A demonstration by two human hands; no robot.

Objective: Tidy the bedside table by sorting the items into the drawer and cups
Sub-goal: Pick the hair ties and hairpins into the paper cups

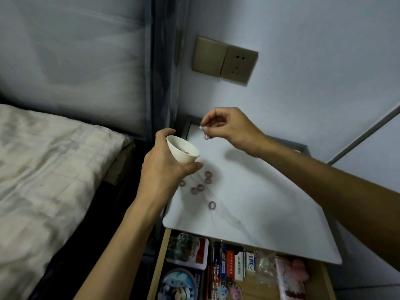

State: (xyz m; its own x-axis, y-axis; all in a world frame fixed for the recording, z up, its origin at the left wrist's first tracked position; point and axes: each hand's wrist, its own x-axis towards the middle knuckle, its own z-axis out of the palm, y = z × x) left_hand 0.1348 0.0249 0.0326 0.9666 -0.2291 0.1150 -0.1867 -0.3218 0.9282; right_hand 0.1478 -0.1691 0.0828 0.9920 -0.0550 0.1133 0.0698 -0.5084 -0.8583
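As the view stands, my left hand [164,167] grips a small white cup [183,151]. The cup is smooth-walled, flares to a round rim and is held tilted, with pink pieces lying inside it. My right hand [229,126] is apart from the left, at one o'clock of the cup. It pinches a small pink ring [205,136] between thumb and fingertips, above the far end of the tabletop. A pale speck at those fingertips I cannot identify.

Six loose rings [212,205] lie scattered on the tabletop at five o'clock of the cup. They are soft-looking loops in pink and dull mauve, with one yellowish.

The tabletop [259,202] is a glossy white slab with faint grey veining and rounded corners. At its six o'clock the drawer [159,263], of pale wood, stands open. It is packed with pens [216,267], printed cards, a small white box and a pink pouch [290,276].

At nine o'clock lies a bed [54,169] under a crumpled cream checked cover. At twelve o'clock a bronze-toned switch and socket plate [238,63] sits on the matte pale wall [313,50].
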